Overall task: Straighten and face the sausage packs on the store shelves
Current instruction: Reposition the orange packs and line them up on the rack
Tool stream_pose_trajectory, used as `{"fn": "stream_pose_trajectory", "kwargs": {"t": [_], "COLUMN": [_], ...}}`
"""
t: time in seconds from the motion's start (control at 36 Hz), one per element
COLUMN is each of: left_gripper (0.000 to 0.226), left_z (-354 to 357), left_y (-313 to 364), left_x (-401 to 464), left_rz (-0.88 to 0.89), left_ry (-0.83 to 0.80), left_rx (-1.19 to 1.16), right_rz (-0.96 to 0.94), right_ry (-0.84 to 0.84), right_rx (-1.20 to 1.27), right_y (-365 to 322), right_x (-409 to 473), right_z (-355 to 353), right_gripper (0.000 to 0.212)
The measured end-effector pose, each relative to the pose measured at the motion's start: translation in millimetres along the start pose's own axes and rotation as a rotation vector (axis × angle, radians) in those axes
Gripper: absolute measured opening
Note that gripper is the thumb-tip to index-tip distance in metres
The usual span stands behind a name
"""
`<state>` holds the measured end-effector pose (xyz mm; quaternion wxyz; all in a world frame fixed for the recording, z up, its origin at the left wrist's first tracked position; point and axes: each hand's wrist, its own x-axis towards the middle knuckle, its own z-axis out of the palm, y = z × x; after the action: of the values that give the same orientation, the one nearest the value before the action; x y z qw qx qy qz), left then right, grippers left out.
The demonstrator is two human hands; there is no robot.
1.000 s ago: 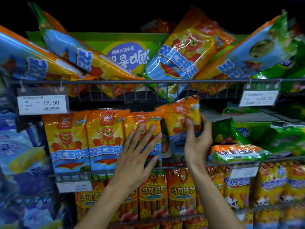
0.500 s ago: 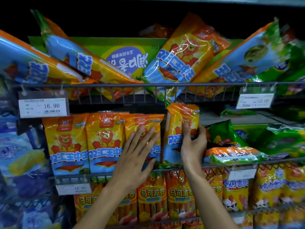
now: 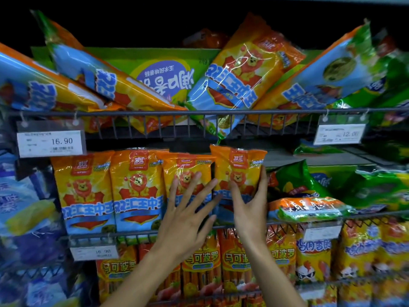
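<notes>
Setting: dim store aisle, grey wire shelving (image 3: 287, 112) in tiers, white price tags (image 3: 51, 141) clipped to the front rails.
Middle tier: row of upright orange-and-blue plastic sausage packs with a lion print (image 3: 85, 191), faces forward, side by side behind the rail.
Pack in hand: fourth orange lion-print pack (image 3: 238, 167), at the right end of that row, upright, label forward, just beside its neighbour.
Right hand: right hand (image 3: 250, 202) wrapped round the fourth pack, thumb across the front, fingers along its right edge.
Left hand: left hand (image 3: 188, 209) flat, fingers spread wide, laid against the third orange pack (image 3: 186, 171), gripping nothing.
Top tier: long orange, blue and green packs (image 3: 241, 69) slumped at angles, one corner poking down through the rail; not yet faced.
Right of the row: green crumpled bags (image 3: 294, 182) and a flat orange-green pack (image 3: 309, 209) lying on its side.
Step in hand, judged: seating the fourth pack flush with the row.
Doing it well: bottom edge down behind the rail, top level with the neighbours, left palm bracing the row against a domino tip, release only once standing unaided.
Change from a second ago: fourth pack then tilted and twisted higher up, now squared and lower; left hand in much the same place.
</notes>
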<state>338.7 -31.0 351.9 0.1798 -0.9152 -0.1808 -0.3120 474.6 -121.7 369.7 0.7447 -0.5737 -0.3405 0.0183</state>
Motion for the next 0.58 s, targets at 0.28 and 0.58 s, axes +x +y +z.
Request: {"fn": "stream_pose_trajectory", "kwargs": {"t": [0.28,0.58], "left_gripper": [0.064,0.082], "left_z": [-10,-20], "left_y": [-2,-27], "left_x": [14,41], "left_rz": [0.000,-0.066], "left_ry": [0.077,0.004], "left_rx": [-0.077,0.101], "right_rz": [-0.185,-0.288], "right_ry": [-0.071,0.024], "right_rx": [-0.191,-0.329], "right_y": [6,15], "right_x": [-25,10], "right_z": [-6,5], "right_gripper": [0.082,0.058]}}
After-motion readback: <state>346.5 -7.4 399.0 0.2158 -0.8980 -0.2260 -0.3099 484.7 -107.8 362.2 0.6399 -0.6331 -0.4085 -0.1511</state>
